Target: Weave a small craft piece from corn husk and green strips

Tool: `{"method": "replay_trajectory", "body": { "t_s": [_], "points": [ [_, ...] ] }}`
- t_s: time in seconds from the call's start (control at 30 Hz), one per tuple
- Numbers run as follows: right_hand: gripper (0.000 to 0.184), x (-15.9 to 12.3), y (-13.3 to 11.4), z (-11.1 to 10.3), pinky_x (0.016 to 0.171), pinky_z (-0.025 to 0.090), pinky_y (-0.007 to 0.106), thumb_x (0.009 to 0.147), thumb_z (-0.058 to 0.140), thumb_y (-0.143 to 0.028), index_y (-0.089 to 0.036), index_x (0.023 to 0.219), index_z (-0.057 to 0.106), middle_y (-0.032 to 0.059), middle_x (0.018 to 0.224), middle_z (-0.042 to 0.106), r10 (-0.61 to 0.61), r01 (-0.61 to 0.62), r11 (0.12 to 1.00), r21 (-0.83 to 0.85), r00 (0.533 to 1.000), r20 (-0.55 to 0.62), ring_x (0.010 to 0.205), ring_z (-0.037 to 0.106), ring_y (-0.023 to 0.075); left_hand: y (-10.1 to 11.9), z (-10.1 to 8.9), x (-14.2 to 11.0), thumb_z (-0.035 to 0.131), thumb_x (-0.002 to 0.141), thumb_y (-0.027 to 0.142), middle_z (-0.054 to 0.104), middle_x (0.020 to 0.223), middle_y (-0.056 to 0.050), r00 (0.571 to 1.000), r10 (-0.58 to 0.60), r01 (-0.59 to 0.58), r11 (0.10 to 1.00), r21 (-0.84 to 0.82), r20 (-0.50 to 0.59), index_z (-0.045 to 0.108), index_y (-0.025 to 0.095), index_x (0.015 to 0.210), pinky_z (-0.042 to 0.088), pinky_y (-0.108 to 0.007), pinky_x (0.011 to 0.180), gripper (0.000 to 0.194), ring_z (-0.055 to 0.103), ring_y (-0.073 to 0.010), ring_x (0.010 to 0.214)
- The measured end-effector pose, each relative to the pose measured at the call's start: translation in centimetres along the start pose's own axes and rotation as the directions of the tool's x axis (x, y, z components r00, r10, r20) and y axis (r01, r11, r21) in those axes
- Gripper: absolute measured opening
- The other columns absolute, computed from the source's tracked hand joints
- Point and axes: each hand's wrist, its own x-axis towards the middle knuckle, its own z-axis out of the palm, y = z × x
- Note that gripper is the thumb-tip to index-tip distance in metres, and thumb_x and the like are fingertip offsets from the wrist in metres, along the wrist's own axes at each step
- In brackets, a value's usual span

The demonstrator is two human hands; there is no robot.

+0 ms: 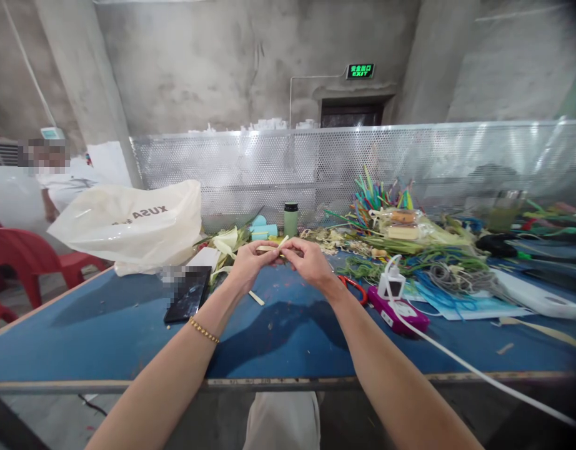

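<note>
My left hand [250, 262] and my right hand [311, 259] meet above the middle of the blue table [288, 362]. Between their fingertips is a thin pale yellow-green strip [283, 241], perhaps plant leaf; both hands pinch it closed. One end of it points up between the hands. Below them a short pale strip piece [256, 298] lies on the table. Pale green husk-like leaves [226, 242] lie just past my left hand. By my right wrist are red loop handles [356, 290], partly hidden by the arm.
A dark tablet [187, 300] and a large whitish plastic bag [142, 225] are on the left. A green bottle [291, 220] stands behind my hands. To the right sit a purple power strip [398, 312], a white cable [456, 359] and tangled cords [456, 275]. A person [67, 178] is far left.
</note>
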Motion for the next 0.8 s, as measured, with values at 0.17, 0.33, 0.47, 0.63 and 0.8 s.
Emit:
{"method": "replay_trajectory", "body": {
  "t_s": [0.17,0.33,0.47,0.63,0.8],
  "points": [
    [0.017,-0.1,-0.1,0.0,0.055,0.039,0.023,0.083,0.054,-0.029,-0.016,0.076,0.063,0.0009,0.065,0.061,-0.006,0.003,0.996,-0.094,0.999,-0.035,0.056,0.052,0.0121,0.5,0.2,-0.1,0.08,0.064,0.026,0.069,0.061,-0.004,0.999,0.049,-0.048,0.985,0.168,-0.005,0.071,0.01,0.09,0.047,-0.024,0.057,0.032,0.063,-0.0131,0.056],
    [0.013,-0.1,-0.1,0.2,0.062,0.042,0.024,0.082,0.055,-0.024,-0.016,0.076,0.064,0.0037,0.071,0.067,-0.029,0.013,0.974,-0.228,0.997,-0.07,0.065,0.058,0.0145,-0.2,0.4,0.0,0.077,0.064,0.024,0.067,0.059,-0.002,0.992,0.113,-0.098,0.974,0.205,-0.062,0.069,0.012,0.077,0.049,-0.025,0.056,0.019,0.062,-0.0136,0.054],
    [0.011,-0.2,-0.2,0.3,0.062,0.042,0.024,0.081,0.055,-0.022,-0.017,0.074,0.062,0.0033,0.07,0.067,-0.026,0.003,0.968,-0.25,0.995,-0.092,0.065,0.059,0.0146,-0.4,0.8,-0.1,0.074,0.065,0.022,0.066,0.058,-0.002,0.988,0.133,-0.118,0.978,0.173,-0.076,0.067,0.012,0.076,0.05,-0.026,0.058,0.016,0.063,-0.014,0.055],
    [0.011,-0.3,-0.3,0.3,0.06,0.04,0.023,0.082,0.056,-0.022,-0.018,0.072,0.059,0.0017,0.065,0.065,-0.036,0.006,0.96,-0.281,0.994,-0.103,0.061,0.057,0.0138,-0.1,1.1,-0.3,0.071,0.066,0.019,0.066,0.059,-0.002,0.987,0.135,-0.121,0.98,0.155,-0.082,0.065,0.012,0.074,0.049,-0.025,0.057,0.013,0.063,-0.0134,0.056],
    [0.012,-0.3,-0.5,0.3,0.059,0.039,0.023,0.083,0.055,-0.023,-0.018,0.073,0.06,0.0012,0.064,0.064,-0.031,0.002,0.959,-0.284,0.995,-0.096,0.062,0.056,0.0139,-0.2,0.9,-0.3,0.07,0.067,0.019,0.066,0.057,-0.002,0.986,0.145,-0.127,0.973,0.192,-0.085,0.065,0.012,0.075,0.048,-0.025,0.056,0.012,0.062,-0.0129,0.054]
  ]
}}
